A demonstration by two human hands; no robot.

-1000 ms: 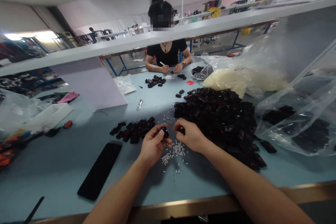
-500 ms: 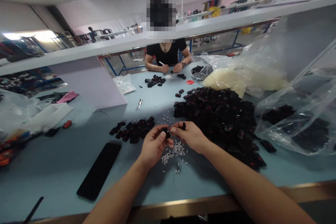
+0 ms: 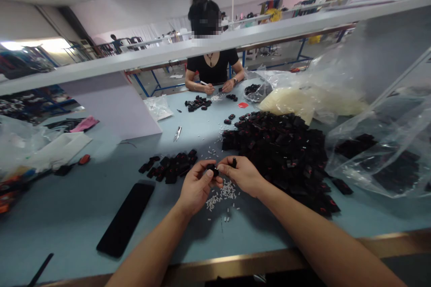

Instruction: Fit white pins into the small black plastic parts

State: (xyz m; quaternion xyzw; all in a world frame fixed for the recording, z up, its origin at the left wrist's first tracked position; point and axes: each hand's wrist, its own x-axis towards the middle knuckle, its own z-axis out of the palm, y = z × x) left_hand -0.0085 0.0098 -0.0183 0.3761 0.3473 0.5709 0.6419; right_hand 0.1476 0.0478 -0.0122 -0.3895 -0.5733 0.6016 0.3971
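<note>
We work at a pale blue table (image 3: 256, 237), our left hand (image 3: 197, 188) curled nearly closed around a small black piece (image 3: 213, 170), gripped between thumb and fingers. Our right hand (image 3: 243, 176) pinches a narrow black part (image 3: 234, 162) upright between thumb and forefinger, the two hands held close together just left of a large heap of black parts (image 3: 279, 157). Below our hands, near that heap, lies a scatter of white pellets (image 3: 220, 195). Further left of the heap sits a loose cluster of black pieces (image 3: 166, 168), with a black phone (image 3: 125, 219) nearer us. Beyond the heap are a clear bag of pale pellets (image 3: 296, 103) and a co-worker (image 3: 212, 65) working across the table. Our fingers hide most of both black pieces, so we cannot tell their shape or whether they touch.
</note>
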